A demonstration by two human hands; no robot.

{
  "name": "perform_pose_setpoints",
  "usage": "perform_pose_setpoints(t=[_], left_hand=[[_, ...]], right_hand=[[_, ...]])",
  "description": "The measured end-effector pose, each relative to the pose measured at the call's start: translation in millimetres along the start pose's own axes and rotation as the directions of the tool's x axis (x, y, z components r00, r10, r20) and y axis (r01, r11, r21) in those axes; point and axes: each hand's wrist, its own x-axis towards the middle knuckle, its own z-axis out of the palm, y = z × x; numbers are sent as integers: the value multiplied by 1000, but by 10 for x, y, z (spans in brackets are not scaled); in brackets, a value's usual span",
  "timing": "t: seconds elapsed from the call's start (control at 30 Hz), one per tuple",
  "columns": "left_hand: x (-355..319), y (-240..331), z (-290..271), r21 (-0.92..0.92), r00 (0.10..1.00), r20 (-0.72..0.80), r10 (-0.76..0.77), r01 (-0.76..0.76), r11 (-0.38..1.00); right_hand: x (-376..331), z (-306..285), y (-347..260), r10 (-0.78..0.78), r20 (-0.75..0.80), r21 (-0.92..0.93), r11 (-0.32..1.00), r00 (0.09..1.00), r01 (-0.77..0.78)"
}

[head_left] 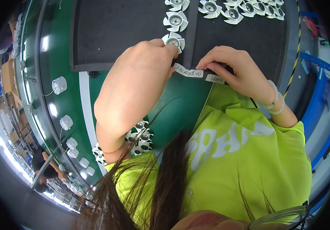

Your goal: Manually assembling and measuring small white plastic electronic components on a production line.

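Our left hand (144, 73) arches forward from the bent wrist, fingertips pressed together onto the left end of a white paper label (188, 71), with a white fan impeller (173, 40) touching it at one o'clock. Our right hand (236, 71) reaches in from three o'clock, fingers pinched on the label's right end at the edge of the black mat (115, 30).

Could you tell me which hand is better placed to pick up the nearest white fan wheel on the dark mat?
Left. The left hand already rests against the nearest white fan wheel, while the right hand sits lower, pinching a paper label.
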Motion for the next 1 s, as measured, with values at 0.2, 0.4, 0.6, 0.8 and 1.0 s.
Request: perform_pose_setpoints(t=[0.2,0.4,0.6,0.8,1.0], left_hand=[[8,30,-96,11,999,47,12,-13,1000],[104,-19,-82,-6,999,23,35,-35,999],[145,-110,-90,-50,998,-6,66,-66,997],[135,-135,-120,-49,1000,4,27,-27,998],[150,-183,-126,-31,1000,6,15,-15,999]], right_hand=[[114,-105,63,-36,103,134,991,994,22],[141,-124,45,-31,99,125,992,995,19],[175,-131,35,-45,86,119,992,995,34],[218,-171,58,-66,110,131,990,992,51],[227,-180,35,-66,109,122,991,992,52]])
